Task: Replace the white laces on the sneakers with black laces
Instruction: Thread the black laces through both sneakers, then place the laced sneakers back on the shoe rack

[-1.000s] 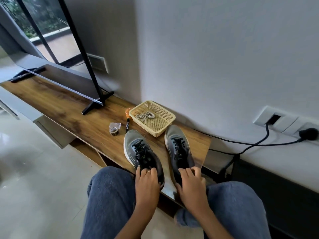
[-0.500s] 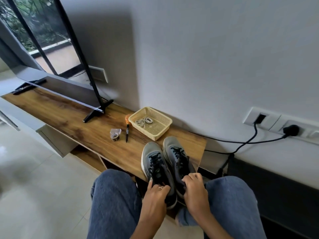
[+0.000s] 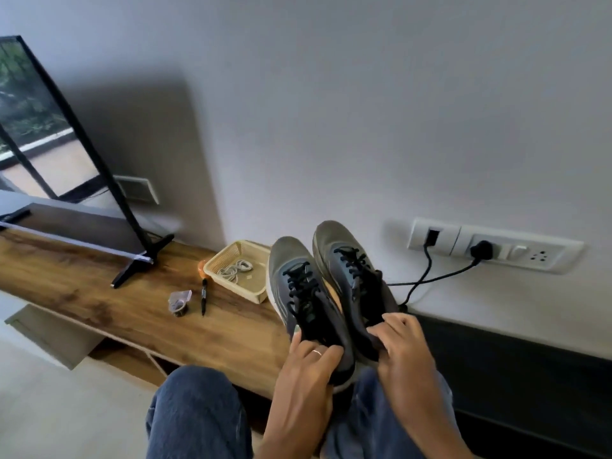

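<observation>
Two grey sneakers with black laces are held up side by side, toes tilted upward, above the right end of the wooden shelf (image 3: 142, 309). My left hand (image 3: 306, 376) grips the heel of the left sneaker (image 3: 298, 293). My right hand (image 3: 402, 352) grips the heel of the right sneaker (image 3: 351, 270). The white laces (image 3: 235, 269) lie coiled in a beige basket (image 3: 243, 288) on the shelf, left of the shoes.
A black marker (image 3: 203, 297), a small clear packet (image 3: 179, 303) and an orange object (image 3: 202, 267) lie near the basket. A TV (image 3: 49, 137) stands at the left on the shelf. Wall sockets (image 3: 493, 248) with black cables are at the right. My jeans-clad knees (image 3: 198, 412) are below.
Both hands drew the two sneakers together, then lifted them off the shelf and tilted their toes upward. The view has shifted to the right and upward.
</observation>
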`<state>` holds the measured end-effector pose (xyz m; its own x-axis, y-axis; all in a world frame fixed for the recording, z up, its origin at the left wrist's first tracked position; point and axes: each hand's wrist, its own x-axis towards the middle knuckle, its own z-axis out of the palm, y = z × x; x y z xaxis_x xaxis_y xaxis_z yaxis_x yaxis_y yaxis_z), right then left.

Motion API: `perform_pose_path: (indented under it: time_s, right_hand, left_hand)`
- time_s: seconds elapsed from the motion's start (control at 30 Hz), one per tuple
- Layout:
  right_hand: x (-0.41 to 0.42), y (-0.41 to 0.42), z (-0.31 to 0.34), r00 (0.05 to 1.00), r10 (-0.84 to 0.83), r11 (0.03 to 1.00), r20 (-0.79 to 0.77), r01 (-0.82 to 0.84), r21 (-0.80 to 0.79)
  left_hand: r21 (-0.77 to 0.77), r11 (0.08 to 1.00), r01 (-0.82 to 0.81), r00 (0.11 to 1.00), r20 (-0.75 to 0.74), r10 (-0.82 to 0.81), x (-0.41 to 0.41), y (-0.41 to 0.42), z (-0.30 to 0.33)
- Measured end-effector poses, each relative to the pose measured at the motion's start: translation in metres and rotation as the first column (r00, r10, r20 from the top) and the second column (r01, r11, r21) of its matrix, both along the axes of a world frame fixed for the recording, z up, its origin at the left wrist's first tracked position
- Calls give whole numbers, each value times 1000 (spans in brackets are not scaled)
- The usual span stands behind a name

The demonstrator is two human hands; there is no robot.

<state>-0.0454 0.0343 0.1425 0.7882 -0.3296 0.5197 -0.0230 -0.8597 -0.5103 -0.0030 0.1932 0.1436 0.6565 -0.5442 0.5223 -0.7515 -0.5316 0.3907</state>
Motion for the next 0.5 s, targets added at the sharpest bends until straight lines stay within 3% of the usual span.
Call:
perform_pose_path:
  time_s: [0.27, 0.5]
  right_hand:
    - [-38, -70, 50, 971, -217, 973, 95, 223, -55]
    - [-105, -135, 14, 886, -459, 882, 57, 463, -91]
  left_hand:
    - [-16, 971, 237, 965, 117, -234, -3, -88, 41]
    - [23, 937, 349, 927, 138, -349, -47, -162, 23]
